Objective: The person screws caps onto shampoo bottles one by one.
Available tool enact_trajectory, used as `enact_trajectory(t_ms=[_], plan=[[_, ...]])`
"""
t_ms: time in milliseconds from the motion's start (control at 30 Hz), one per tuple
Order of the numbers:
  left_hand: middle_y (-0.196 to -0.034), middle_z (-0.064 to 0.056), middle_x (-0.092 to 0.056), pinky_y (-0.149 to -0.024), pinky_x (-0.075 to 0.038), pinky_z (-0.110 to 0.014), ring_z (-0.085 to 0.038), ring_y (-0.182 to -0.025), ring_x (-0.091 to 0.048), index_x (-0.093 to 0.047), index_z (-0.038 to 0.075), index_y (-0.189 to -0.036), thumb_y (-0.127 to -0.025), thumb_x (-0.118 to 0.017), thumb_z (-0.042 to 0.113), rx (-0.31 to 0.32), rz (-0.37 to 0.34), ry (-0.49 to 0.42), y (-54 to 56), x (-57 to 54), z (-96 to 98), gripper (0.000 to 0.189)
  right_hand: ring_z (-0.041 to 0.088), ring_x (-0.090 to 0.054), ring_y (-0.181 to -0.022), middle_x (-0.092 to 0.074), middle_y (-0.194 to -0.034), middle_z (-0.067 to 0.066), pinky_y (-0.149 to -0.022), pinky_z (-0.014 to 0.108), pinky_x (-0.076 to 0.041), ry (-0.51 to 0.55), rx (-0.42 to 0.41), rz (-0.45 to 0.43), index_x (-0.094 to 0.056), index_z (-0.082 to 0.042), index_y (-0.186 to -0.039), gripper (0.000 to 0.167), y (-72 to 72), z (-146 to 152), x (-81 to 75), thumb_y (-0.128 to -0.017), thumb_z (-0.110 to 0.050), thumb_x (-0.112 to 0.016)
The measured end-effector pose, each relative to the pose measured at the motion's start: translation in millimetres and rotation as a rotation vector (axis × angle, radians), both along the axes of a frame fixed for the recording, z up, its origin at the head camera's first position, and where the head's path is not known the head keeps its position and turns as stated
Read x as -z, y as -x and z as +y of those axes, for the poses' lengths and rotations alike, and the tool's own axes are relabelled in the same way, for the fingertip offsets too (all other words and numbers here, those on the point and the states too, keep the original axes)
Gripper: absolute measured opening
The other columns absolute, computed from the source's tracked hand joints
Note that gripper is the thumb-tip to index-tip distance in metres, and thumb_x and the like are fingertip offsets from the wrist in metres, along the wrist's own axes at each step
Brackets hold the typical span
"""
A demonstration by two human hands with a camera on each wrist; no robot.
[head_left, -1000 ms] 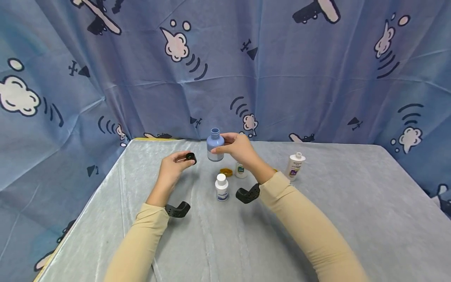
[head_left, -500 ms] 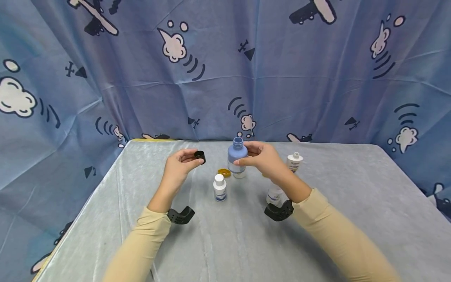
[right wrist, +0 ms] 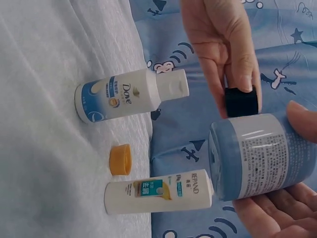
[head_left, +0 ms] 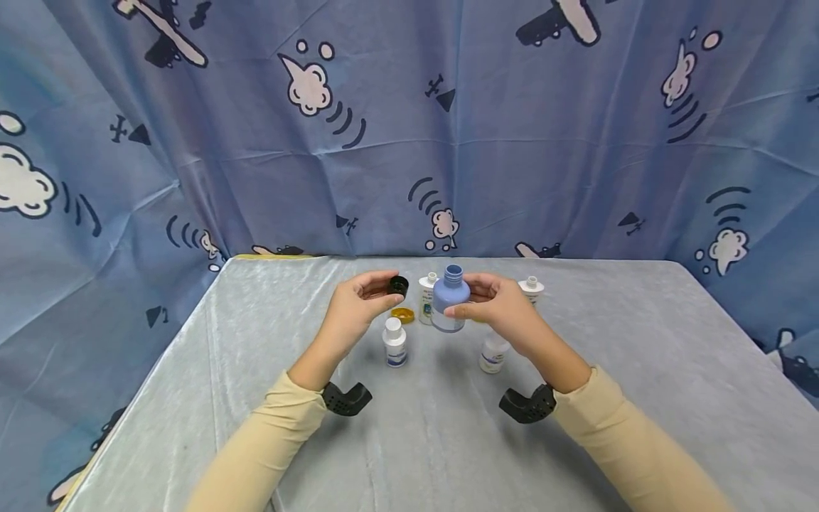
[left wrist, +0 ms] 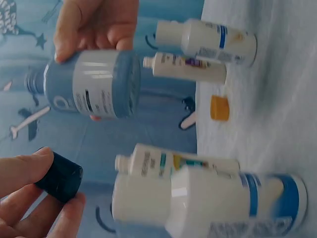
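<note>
While your left hand [head_left: 355,307] pinches the black cap [head_left: 398,286], your right hand [head_left: 504,311] grips the blue bottle [head_left: 451,304].

Left: cap at the fingertips, narrow hold, likely to keep its wall clear of your palm. Right: thumb on the near side, fingers behind, round the body below the neck; seems meant to leave the threaded mouth bare. Bottle upright, off the table [head_left: 409,441], close beside the cap, not touching; mouth up, presumably against spills, contents unseen. Below, one white bottle [head_left: 395,348] stands left, a second white bottle [head_left: 493,354] right, both capped, perhaps spaced for elbow room. Farther back, a slim bottle [head_left: 426,299] and a second slim bottle [head_left: 532,289] stand uncapped; an orange cap [head_left: 403,315] and another orange cap [left wrist: 219,108] lie near them, probably theirs.
</note>
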State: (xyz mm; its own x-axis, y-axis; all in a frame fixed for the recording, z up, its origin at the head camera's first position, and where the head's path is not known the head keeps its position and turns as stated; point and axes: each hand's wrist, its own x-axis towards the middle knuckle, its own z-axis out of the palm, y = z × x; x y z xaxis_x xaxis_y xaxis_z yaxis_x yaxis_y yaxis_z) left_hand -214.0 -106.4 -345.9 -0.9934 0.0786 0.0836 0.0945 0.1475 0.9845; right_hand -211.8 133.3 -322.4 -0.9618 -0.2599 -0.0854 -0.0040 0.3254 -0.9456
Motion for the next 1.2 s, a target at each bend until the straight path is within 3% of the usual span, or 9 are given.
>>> enact_trajectory(t_ms=[200, 567, 800, 1033, 1200], plan=[[-0.130, -0.015, -0.067, -0.097, -0.056, -0.031, -0.026, -0.121, -0.065, -0.065, 0.005, -0.130, -0.087, -0.075, 0.004, 0.084, 0.002, -0.016, -5.3, -5.7, 13.6, 0.044, 0.030, -0.060, -0.126, -0.060, -0.138, 0.019, -0.106, 0.042, -0.051, -0.008, 0.003, -0.005, -0.052, 0.000, -0.141, 0.067, -4.3, 5.0, 5.5, -0.083, -0.018, -0.081], [-0.125, -0.018, -0.068, -0.097, -0.056, -0.028, -0.025, -0.116, -0.067, -0.065, -0.001, -0.121, -0.085, -0.076, 0.002, 0.103, 0.015, -0.068, -7.4, -5.2, 26.1, 0.038, 0.028, -0.065, -0.119, -0.065, -0.131, 0.018, -0.099, 0.041, -0.055, -0.021, -0.023, 0.024, -0.057, 0.000, -0.136, 0.063, -16.9, 9.6, 11.9, -0.082, -0.022, -0.082], [-0.125, -0.016, -0.069, -0.082, -0.058, -0.025, -0.018, -0.108, -0.069, -0.066, 0.002, -0.124, -0.086, -0.076, 0.005, 0.121, -0.001, -0.073, -9.8, -1.7, 25.0, 0.040, 0.029, -0.064, -0.121, -0.065, -0.131, 0.017, -0.097, 0.040, -0.056, -0.031, -0.037, 0.043, -0.059, -0.002, -0.135, 0.063, -26.1, 13.8, 12.5, -0.081, -0.023, -0.083], [-0.125, -0.015, -0.068, -0.088, -0.059, -0.030, -0.017, -0.109, -0.068, -0.066, 0.004, -0.126, -0.088, -0.075, 0.006, 0.136, 0.010, -0.086, -11.4, -0.2, 20.3, 0.039, 0.029, -0.065, -0.118, -0.066, -0.130, 0.017, -0.092, 0.037, -0.058, -0.028, -0.023, 0.033, -0.060, -0.005, -0.135, 0.062, -30.5, 14.8, 16.3, -0.080, -0.022, -0.084], [-0.128, -0.015, -0.067, -0.093, -0.058, -0.037, -0.013, -0.108, -0.068, -0.063, 0.001, -0.130, -0.090, -0.072, 0.007, 0.190, -0.002, -0.089, -11.3, -0.7, 18.2, 0.041, 0.030, -0.066, -0.117, -0.065, -0.133, 0.017, -0.092, 0.039, -0.058, -0.037, -0.028, 0.038, -0.059, -0.006, -0.137, 0.064, -32.5, 13.6, 17.1, -0.080, -0.024, -0.084]])
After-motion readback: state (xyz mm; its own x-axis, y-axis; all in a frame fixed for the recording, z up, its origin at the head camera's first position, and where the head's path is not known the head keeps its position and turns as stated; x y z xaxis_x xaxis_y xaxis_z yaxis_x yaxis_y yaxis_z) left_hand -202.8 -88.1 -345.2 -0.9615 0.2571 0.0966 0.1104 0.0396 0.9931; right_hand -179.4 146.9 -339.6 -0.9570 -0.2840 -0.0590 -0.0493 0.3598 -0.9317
